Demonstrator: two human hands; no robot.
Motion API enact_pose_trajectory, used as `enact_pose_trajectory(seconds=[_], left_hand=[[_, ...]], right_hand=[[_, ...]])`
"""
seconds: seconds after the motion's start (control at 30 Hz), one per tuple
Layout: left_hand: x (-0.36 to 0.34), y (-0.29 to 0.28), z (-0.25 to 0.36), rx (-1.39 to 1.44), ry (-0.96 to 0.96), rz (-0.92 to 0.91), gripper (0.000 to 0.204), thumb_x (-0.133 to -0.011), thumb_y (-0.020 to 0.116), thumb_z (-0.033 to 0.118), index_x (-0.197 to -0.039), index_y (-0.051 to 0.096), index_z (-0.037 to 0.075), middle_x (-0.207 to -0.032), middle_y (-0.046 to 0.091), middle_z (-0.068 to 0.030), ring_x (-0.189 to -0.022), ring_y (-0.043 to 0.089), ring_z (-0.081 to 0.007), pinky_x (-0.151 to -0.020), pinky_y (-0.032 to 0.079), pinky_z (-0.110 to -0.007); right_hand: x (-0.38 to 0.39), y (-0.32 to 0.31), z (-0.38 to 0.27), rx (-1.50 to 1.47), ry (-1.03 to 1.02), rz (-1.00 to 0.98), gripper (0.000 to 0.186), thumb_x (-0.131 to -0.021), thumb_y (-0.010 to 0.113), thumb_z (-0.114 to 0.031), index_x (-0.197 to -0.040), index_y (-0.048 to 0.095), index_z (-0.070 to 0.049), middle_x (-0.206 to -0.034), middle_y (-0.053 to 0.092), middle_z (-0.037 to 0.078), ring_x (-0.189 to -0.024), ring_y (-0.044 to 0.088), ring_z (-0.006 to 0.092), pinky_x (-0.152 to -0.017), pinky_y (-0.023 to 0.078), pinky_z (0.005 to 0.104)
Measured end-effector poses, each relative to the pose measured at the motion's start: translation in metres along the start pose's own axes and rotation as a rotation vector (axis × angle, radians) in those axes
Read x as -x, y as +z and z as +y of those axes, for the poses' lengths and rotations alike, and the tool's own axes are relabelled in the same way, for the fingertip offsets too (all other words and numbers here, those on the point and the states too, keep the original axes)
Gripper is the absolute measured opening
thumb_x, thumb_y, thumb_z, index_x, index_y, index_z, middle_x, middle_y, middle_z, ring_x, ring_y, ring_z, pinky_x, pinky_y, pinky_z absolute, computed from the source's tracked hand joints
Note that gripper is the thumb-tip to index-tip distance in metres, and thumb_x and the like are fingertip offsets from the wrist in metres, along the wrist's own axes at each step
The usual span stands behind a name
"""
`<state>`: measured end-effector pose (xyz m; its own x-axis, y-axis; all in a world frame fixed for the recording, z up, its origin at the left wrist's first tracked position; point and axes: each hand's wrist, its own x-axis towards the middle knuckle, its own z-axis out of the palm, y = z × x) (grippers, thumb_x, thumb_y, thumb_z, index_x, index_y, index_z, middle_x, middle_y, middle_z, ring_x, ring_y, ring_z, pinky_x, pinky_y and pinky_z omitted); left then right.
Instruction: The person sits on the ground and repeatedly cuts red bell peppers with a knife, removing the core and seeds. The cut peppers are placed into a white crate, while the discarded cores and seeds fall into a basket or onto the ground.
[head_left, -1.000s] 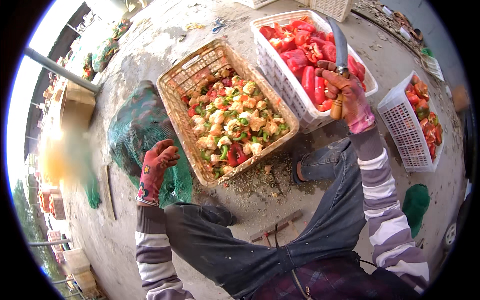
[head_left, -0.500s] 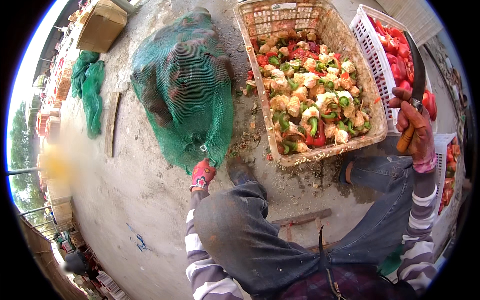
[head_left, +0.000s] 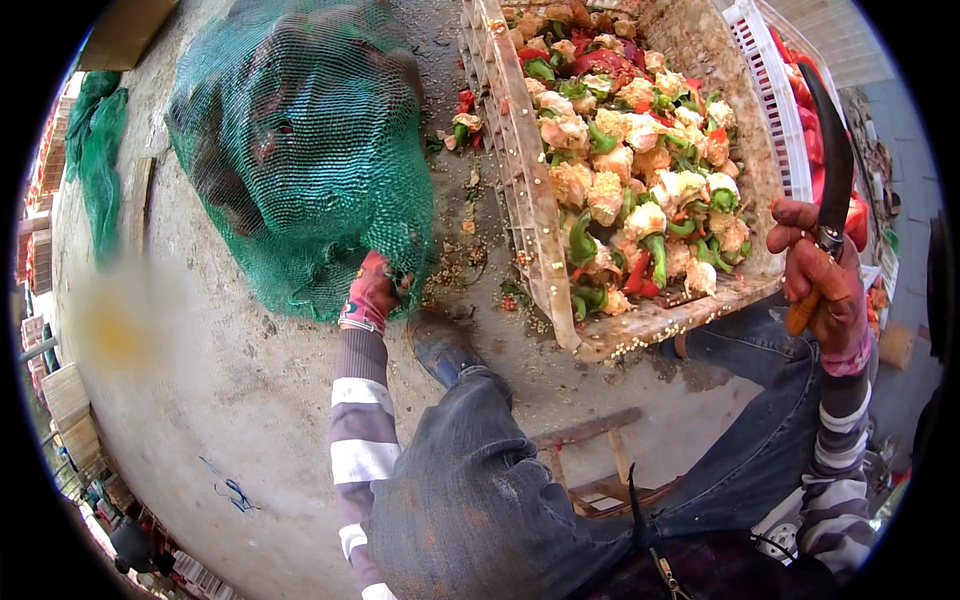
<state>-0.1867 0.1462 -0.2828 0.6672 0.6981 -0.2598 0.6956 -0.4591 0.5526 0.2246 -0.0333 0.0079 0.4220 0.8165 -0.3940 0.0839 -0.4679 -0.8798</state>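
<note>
Since the earlier frame my left hand (head_left: 372, 292) has reached the green net sack (head_left: 300, 150), which now looms larger and closer; the beige crate (head_left: 530, 230) has slid right.

Head view. Count: one net sack, full and lumpy; one beige slatted crate of pepper trimmings (head_left: 640, 180) (cores, stems, red and green bits); one white crate (head_left: 775, 110) just beyond its far wall, red peppers inside; one knife (head_left: 832, 165).

Left hand: gloved, fingers curled tight into the mesh at the sack's near lower edge. Right hand (head_left: 825, 285): closed round the knife's orange handle, dark curved blade up, held over the beige crate's right corner.

The sack lies left of the beige crate, a narrow strip of concrete floor (head_left: 200, 400) between them, littered with scraps. My shoe (head_left: 440, 345) sits just beside the sack's gripped edge. A wooden stool (head_left: 590, 460) is under my knees. Open floor lies left of and below the sack; a second green net (head_left: 98, 160) lies further left.
</note>
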Motion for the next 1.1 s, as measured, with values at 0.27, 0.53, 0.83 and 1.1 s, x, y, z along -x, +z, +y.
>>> enact_pose_trajectory(seconds=[0.27, 0.53, 0.83, 1.1], left_hand=[[-0.069, -0.021, -0.071, -0.516, -0.119, 0.496, 0.039, -0.086, 0.052, 0.028, -0.120, 0.059, 0.011, -0.123, 0.058, -0.0152, -0.112, 0.052, -0.0389, -0.097, 0.042, -0.044], [-0.087, -0.026, -0.092, -0.502, -0.252, 0.354, 0.040, -0.087, 0.051, 0.030, -0.121, 0.058, 0.010, -0.123, 0.057, -0.0166, -0.113, 0.052, -0.0392, -0.096, 0.043, -0.044], [-0.103, -0.072, -0.123, -0.475, -0.497, 0.172, 0.041, -0.088, 0.050, 0.031, -0.122, 0.057, 0.010, -0.123, 0.056, -0.0179, -0.112, 0.053, -0.0393, -0.094, 0.044, -0.044], [-0.126, -0.141, -0.117, -0.717, -0.482, -0.136, 0.041, -0.085, 0.053, 0.033, -0.121, 0.058, 0.014, -0.119, 0.058, -0.0184, -0.106, 0.057, -0.0396, -0.090, 0.047, -0.045]], right_hand=[[0.004, 0.011, -0.003, 0.066, 0.053, 0.032, 0.050, -0.083, 0.057, -0.026, -0.122, 0.048, 0.004, -0.093, 0.059, 0.008, -0.057, 0.044, 0.0020, -0.053, 0.037, 0.0172], [0.009, 0.012, -0.005, 0.154, 0.088, 0.075, 0.047, -0.081, 0.056, -0.026, -0.119, 0.049, 0.003, -0.089, 0.059, 0.010, -0.048, 0.040, 0.0010, -0.046, 0.035, 0.0167], [0.009, 0.002, 0.008, 0.174, 0.083, 0.075, 0.056, -0.082, 0.058, -0.034, -0.123, 0.045, 0.001, -0.085, 0.056, 0.005, -0.047, 0.037, 0.0001, -0.044, 0.033, 0.0151], [0.001, 0.017, 0.009, 0.242, 0.131, 0.165, 0.059, -0.084, 0.055, -0.044, -0.123, 0.045, 0.000, -0.060, 0.040, -0.005, -0.046, 0.032, 0.0004, -0.044, 0.022, 0.0164]])
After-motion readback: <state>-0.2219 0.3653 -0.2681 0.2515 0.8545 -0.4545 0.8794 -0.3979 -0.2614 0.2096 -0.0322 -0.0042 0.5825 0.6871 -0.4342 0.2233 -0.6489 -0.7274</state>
